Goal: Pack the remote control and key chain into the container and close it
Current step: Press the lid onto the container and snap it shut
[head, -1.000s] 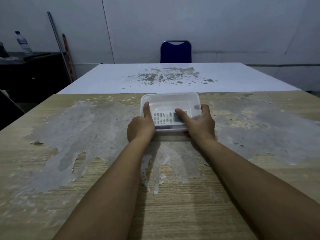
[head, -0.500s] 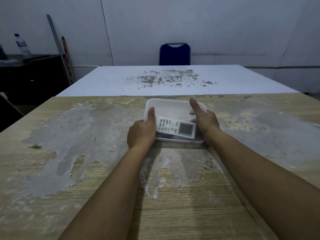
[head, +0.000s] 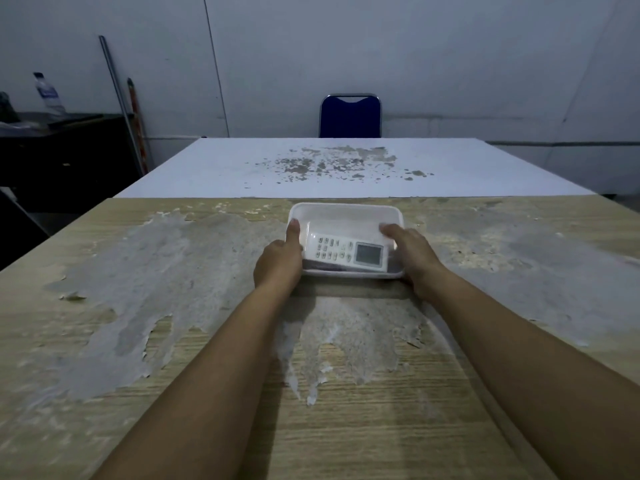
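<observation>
A white rectangular plastic container (head: 346,213) sits on the wooden table's far middle. Inside it, a white remote control (head: 346,252) lies crosswise with its buttons on the left and its screen on the right. A dark shape (head: 323,265) shows under the remote's near edge; I cannot tell whether it is the key chain. My left hand (head: 278,261) grips the container's left end, thumb up along the rim. My right hand (head: 414,258) holds the right end, thumb lying over the top edge. Whether a clear lid covers the container is unclear.
The worn wooden table (head: 173,306) has large grey peeled patches. Behind it stands a white table (head: 242,168) with a blue chair (head: 349,116) at its far side. A dark cabinet (head: 69,150) with a bottle and leaning poles is at the left.
My right hand left the top of the container and went to its right end, thumb over the edge. The left hand stayed at the left end. The container turned slightly.
</observation>
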